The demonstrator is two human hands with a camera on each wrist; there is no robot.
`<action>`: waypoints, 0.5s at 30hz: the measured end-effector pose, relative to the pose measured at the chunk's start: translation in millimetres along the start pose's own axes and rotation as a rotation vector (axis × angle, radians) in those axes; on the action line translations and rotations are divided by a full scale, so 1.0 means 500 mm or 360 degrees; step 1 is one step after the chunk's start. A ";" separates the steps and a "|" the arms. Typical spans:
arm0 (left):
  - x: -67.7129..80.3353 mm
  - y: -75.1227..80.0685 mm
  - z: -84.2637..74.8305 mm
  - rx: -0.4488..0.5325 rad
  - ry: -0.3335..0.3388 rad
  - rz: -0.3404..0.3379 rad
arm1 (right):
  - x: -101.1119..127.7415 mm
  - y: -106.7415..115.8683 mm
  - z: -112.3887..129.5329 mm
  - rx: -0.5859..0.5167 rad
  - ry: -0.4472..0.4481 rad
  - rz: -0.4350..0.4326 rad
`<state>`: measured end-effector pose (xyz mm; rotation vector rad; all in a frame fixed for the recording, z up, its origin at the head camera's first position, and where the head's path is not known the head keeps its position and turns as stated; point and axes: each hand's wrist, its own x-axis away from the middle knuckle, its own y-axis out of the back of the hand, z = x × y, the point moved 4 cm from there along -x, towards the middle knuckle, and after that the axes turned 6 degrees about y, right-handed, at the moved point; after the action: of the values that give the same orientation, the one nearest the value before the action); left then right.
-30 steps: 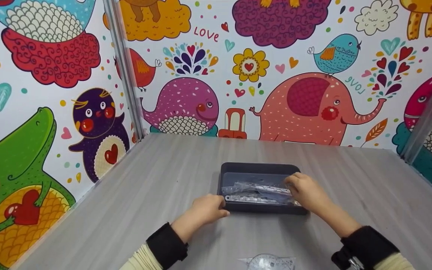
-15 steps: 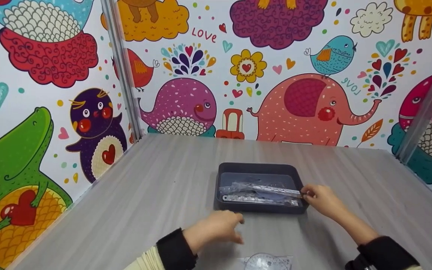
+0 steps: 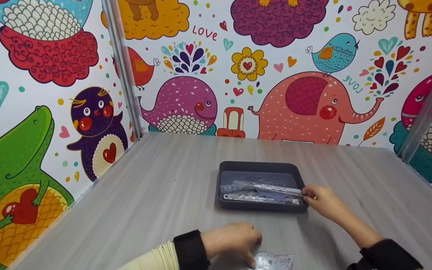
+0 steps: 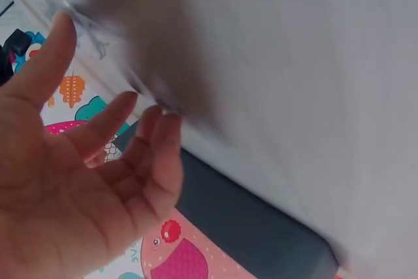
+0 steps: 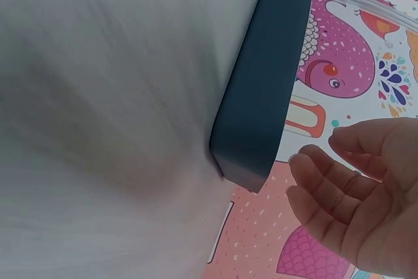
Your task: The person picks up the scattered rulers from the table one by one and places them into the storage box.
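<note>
Under our loosely spread left fingers (image 3: 251, 258) lies a clear protractor (image 3: 272, 261) on the grey desk (image 3: 144, 202). Our right fingers (image 3: 308, 192) pinch bagged rulers (image 3: 261, 191) inside the dark tray (image 3: 257, 167); cartoon walls (image 3: 276, 75) surround us.

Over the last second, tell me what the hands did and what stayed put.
The left hand left the near left corner of the dark tray and drew back toward the person; its fingertips now touch the clear protractor at the table's near edge. The right hand slid from over the tray to its right rim, by the end of the bagged rulers. Tray, rulers and protractor stayed put.
</note>
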<state>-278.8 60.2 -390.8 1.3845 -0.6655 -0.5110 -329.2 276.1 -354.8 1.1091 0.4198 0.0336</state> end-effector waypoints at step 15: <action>0.034 0.011 -0.056 -0.0066 -0.0199 -0.0098 | 0.005 -0.008 0.004 -0.0044 0.0004 0.0009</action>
<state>-247.5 69.6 -384.6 1.3451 -0.7108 -0.6611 -326.8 273.1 -358.1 1.0833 0.4173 0.0460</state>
